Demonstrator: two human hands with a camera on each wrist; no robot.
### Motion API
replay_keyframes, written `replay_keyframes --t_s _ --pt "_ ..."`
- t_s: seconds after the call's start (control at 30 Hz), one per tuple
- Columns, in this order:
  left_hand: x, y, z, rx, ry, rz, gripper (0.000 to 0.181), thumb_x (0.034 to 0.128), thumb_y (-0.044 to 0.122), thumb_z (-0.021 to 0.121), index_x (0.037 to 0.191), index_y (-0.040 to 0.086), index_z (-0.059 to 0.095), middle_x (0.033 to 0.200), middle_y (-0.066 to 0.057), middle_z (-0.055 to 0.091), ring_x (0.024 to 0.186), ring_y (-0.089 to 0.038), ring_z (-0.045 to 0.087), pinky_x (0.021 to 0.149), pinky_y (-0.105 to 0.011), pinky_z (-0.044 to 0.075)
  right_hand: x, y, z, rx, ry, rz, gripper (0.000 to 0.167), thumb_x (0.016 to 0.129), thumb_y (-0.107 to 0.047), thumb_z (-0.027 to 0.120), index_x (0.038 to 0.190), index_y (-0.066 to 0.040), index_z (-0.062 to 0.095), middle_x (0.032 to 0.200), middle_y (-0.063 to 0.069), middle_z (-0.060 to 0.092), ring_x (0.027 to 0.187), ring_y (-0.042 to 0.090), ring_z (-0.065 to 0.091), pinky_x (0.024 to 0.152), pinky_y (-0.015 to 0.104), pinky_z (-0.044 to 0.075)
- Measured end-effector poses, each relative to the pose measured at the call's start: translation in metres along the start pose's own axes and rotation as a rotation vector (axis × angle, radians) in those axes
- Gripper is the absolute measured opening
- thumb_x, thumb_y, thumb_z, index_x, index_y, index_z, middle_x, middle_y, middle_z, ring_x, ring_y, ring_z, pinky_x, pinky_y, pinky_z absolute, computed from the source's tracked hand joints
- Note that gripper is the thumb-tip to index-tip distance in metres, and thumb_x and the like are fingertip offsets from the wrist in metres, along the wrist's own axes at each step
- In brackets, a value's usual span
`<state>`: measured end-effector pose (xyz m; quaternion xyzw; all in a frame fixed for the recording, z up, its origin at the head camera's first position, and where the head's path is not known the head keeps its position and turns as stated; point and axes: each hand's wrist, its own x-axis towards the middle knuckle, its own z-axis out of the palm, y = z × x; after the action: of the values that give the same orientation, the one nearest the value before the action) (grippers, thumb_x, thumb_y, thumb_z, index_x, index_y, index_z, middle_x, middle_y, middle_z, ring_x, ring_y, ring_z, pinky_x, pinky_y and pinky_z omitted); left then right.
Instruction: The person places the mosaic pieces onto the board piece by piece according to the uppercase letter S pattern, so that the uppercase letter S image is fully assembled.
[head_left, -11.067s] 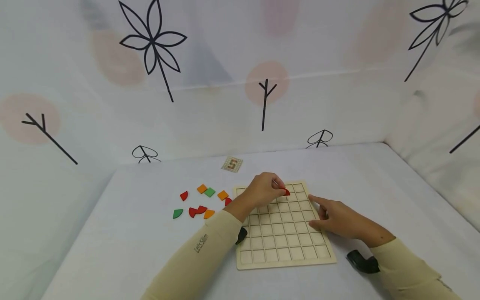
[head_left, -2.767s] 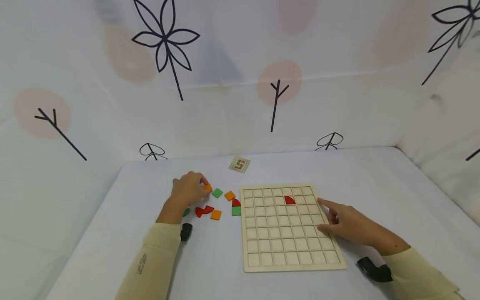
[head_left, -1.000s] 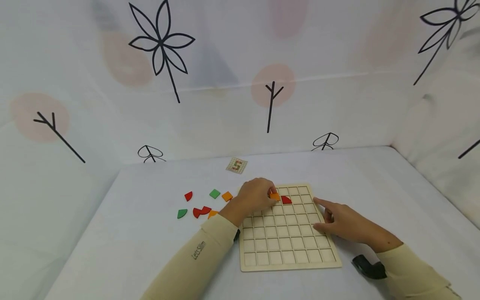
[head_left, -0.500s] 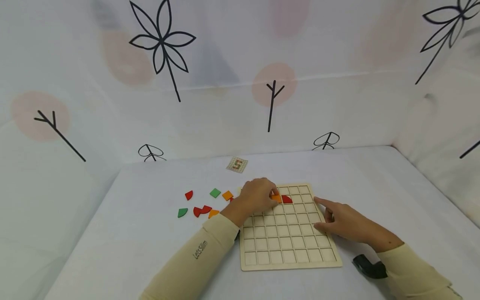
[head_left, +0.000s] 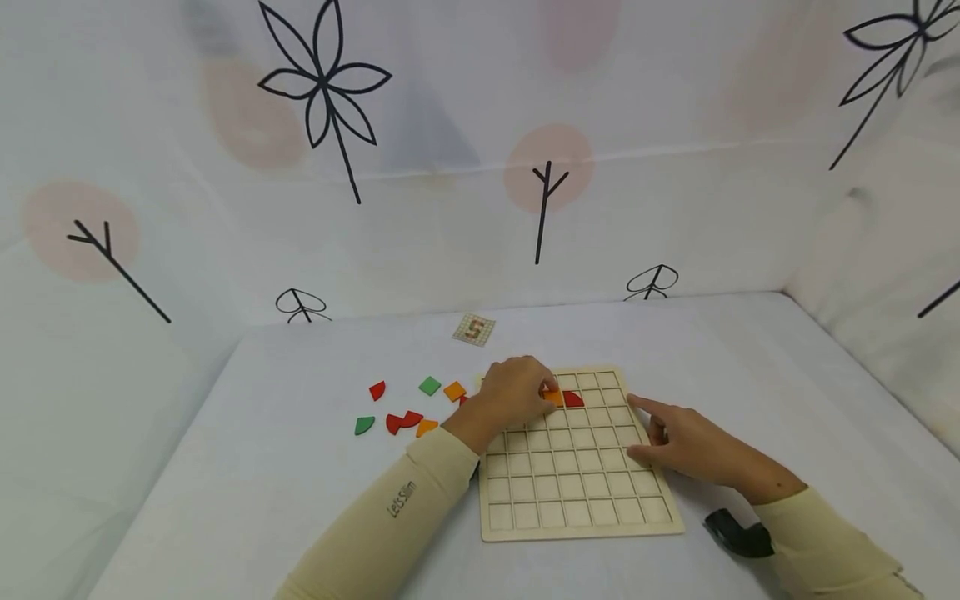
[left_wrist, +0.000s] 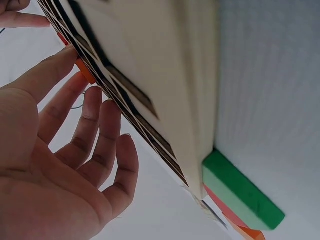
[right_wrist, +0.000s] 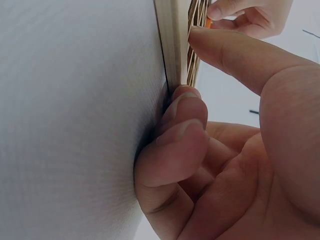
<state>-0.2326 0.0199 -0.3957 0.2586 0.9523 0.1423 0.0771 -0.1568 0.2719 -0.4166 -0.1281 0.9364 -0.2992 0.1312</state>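
My left hand pinches an orange square tile between thumb and index finger at a cell of the pale wooden grid board. In the left wrist view, the orange tile shows at those fingertips; the other fingers bend loosely. Just right of it, a red quarter-circle tile lies in a cell. At the board's right edge my right hand rests with thumb and index finger spread and touching it. The right wrist view shows the thumb tip on the board and the other fingers curled beside its edge.
Left of the board lie loose tiles: a red quarter-circle, a green quarter-circle, a green square, an orange square and several others, some partly behind my left arm. A small pattern card lies behind the board.
My left hand first set the red quarter-circle on the board, then took the orange square from the left and brought it beside the red tile. My right hand stays at the board's edge.
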Motion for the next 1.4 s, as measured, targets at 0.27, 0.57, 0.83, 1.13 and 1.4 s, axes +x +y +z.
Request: replay_keyframes --t_s 0.27,0.57,0.83,1.13,1.4 --pt "0.000 0.001 -0.002 0.020 -0.004 -0.007 0.028 0.0900 0.034 0.075 0.117 0.026 0.075 0.110 0.009 0.070 0.105 -0.011 0.063 0.095 -0.041 0.048 0.001 -0.001 -0.001 -0.007 0.005 -0.008 0.088 0.086 -0.034 0.078 0.150 0.007 0.034 0.075 -0.002 0.051 0.061 0.006 0.043 0.052 0.022 0.037" --pt "0.001 0.000 -0.004 -0.002 0.008 -0.007 0.026 0.0907 0.035 0.074 0.115 0.026 0.076 0.106 0.010 0.070 0.101 -0.010 0.063 0.093 -0.041 0.047 0.003 -0.001 -0.002 -0.016 0.004 0.001 0.088 0.086 -0.035 0.078 0.151 0.006 0.035 0.076 -0.001 0.051 0.062 0.007 0.044 0.052 0.022 0.037" --pt "0.000 0.000 -0.002 0.003 0.007 -0.004 0.024 0.0918 0.035 0.073 0.115 0.028 0.076 0.109 0.012 0.072 0.104 -0.009 0.064 0.093 -0.039 0.047 0.001 0.000 0.000 -0.028 0.007 0.015 0.088 0.085 -0.035 0.078 0.150 0.006 0.035 0.076 -0.002 0.051 0.062 0.007 0.044 0.052 0.022 0.037" --pt "0.000 -0.001 0.003 -0.004 0.020 0.004 0.024 0.0931 0.033 0.072 0.116 0.028 0.076 0.104 0.011 0.070 0.099 -0.010 0.063 0.103 -0.050 0.042 0.001 0.001 0.000 -0.026 0.003 0.019 0.088 0.086 -0.035 0.078 0.151 0.006 0.035 0.076 -0.002 0.052 0.062 0.006 0.044 0.052 0.022 0.037" --pt "-0.011 -0.016 -0.012 -0.122 0.011 0.009 0.032 0.0968 0.036 0.066 0.127 0.027 0.069 0.115 0.010 0.071 0.110 -0.012 0.063 0.103 -0.050 0.039 0.000 0.001 0.000 -0.014 0.004 -0.003 0.088 0.086 -0.035 0.078 0.150 0.007 0.035 0.076 -0.002 0.051 0.061 0.006 0.043 0.052 0.022 0.037"
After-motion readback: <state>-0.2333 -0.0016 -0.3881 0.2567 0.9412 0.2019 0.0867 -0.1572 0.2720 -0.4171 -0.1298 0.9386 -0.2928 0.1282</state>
